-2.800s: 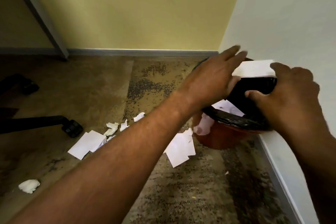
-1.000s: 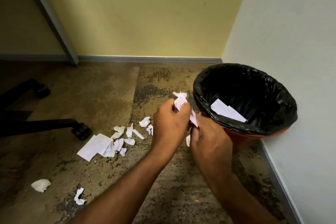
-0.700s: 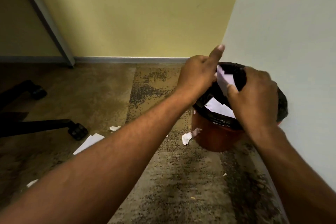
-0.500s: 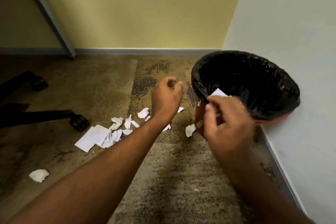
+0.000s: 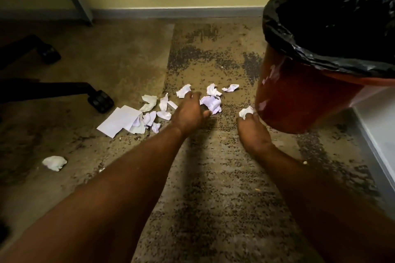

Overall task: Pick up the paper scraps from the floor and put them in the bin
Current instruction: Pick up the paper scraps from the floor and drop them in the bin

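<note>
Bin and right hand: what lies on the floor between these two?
One crumpled paper scrap, at the fingertips of the right hand and close beside the red wall of the bin. The head view shows it.

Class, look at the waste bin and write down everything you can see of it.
The bin is a round, reddish-orange tub, seemingly plastic, widening upward. A crinkled black liner is folded over its rim; the inside is too dark to show any contents. It stands on the speckled carpet in the corner, close to the white wall. Pale patches mark its side. A crumpled scrap lies at its base, with the right hand at it.
</note>
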Motion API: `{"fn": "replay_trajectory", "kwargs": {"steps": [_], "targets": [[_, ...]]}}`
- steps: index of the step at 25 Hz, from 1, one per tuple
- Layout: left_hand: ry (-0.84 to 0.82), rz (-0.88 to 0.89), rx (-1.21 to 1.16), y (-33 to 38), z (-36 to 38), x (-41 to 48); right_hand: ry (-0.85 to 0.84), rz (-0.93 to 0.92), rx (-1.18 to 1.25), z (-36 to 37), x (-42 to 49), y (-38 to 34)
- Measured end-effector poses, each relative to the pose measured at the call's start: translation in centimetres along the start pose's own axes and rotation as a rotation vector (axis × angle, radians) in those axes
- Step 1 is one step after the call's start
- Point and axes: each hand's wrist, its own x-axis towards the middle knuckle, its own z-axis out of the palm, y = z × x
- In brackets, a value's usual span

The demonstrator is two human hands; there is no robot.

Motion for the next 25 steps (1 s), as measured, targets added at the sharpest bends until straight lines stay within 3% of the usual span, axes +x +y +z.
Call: {"fn": "replay_trajectory", "kwargs": {"steps": [3, 7, 9, 15, 18, 20, 25], "targets": [[0.003, 0.051, -0.004, 0.8, 1.3, 2.2, 0.142, -0.135, 0.039, 2.6, -2.7, -0.6], [-0.165, 0.071, 0.244, 0.8, 2.7, 5.4, 0.243, -0.074, 0.170, 4.7, -2.7, 0.2], [-0.189, 0.056, 0.247, 0.8, 3.0, 6.4, 0.262, -0.066, 0.189, 4.8, -2.3, 0.4], [-0.085, -0.073, -0.004, 1.2, 1.0, 3.5, 0.211, -0.026, 0.206, 4.1, -2.2, 0.4], [-0.028, -0.053, -0.058, 2.7, -2.2, -1.5, 0.113, -0.061, 0.209, 2.0, -3.3, -0.5], [-0.006, 0.003, -0.061, 4.4, -4.5, -4.6, 0.088, -0.010, 0.348, -0.1, -5.2, -1.6], [0.134, 0.305, -0.156, 12.9, -10.8, -9.0, 0.627, -0.018, 0.569, -15.6, -11.3, -2.1]]}}
